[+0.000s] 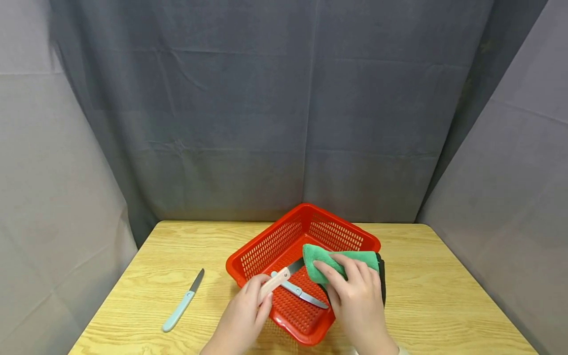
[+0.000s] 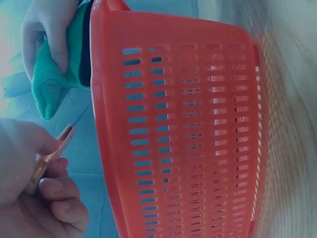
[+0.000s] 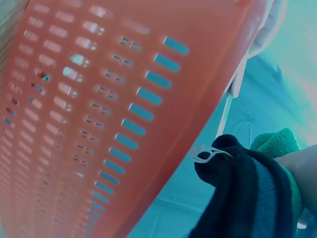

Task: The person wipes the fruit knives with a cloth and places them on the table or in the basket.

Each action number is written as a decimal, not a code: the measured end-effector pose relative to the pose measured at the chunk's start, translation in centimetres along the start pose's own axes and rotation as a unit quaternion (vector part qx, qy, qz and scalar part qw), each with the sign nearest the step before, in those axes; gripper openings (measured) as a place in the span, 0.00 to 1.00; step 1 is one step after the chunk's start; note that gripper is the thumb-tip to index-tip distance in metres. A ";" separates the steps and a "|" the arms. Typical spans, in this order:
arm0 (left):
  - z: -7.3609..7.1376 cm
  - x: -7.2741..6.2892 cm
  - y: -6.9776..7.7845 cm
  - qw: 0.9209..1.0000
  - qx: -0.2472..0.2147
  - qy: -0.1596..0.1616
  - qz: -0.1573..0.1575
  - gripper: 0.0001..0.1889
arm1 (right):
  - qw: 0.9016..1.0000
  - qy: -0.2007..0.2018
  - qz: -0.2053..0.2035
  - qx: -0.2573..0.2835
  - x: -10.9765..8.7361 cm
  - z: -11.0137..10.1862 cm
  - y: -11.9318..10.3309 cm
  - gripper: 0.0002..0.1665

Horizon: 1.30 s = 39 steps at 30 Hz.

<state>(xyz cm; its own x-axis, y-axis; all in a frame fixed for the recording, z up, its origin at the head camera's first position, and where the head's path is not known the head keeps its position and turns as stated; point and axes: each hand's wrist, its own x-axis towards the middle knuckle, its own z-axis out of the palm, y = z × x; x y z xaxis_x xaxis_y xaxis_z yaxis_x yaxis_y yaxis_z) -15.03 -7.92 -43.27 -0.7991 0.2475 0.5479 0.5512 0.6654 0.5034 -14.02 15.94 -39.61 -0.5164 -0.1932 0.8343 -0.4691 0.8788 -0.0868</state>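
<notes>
My left hand (image 1: pixel 243 311) grips the pale pink handle of a knife (image 1: pixel 276 284), its blade pointing up and right over the basket. In my right hand (image 1: pixel 357 291) is a green cloth (image 1: pixel 323 256) with a dark edge, pinched by the fingers close to the blade; the cloth hides the blade's tip. Below them, a light blue-handled knife (image 1: pixel 296 290) lies inside the red plastic basket (image 1: pixel 266 241). The left wrist view shows the pink handle (image 2: pixel 63 140) between thumb and fingers. Dark folds of the cloth (image 3: pixel 242 188) hang beside the basket rim in the right wrist view.
Another light blue-handled knife (image 1: pixel 181 310) lies on the wooden table (image 1: pixel 443 296), left of the basket, blade pointing away. A dark grey curtain (image 1: pixel 248 108) hangs behind the table, with pale cloth walls (image 1: pixel 53 197) on both sides.
</notes>
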 end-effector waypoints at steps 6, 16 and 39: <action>-0.1 0.1 0.1 1.000 -0.005 -0.005 -0.021 0.15 | 0.999 -0.034 -0.007 0.017 -0.3 -0.3 -0.7 0.27; -0.2 0.2 0.3 0.999 -0.017 -0.005 -0.028 0.15 | 0.998 -0.045 -0.036 0.034 -0.6 0.2 -0.9 0.27; 0.2 -0.2 0.1 0.999 -0.027 0.035 -0.003 0.16 | 0.997 -0.058 -0.039 0.017 -0.5 0.8 -0.8 0.27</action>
<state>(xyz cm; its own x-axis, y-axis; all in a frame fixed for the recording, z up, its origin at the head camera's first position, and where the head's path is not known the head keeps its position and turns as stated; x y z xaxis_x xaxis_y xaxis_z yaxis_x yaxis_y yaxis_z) -14.90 -7.74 -43.48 -0.7848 0.1923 0.5892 0.5601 0.6271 0.5413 -13.96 14.96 -40.43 -0.5564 -0.3112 0.7704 -0.5343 0.8441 -0.0450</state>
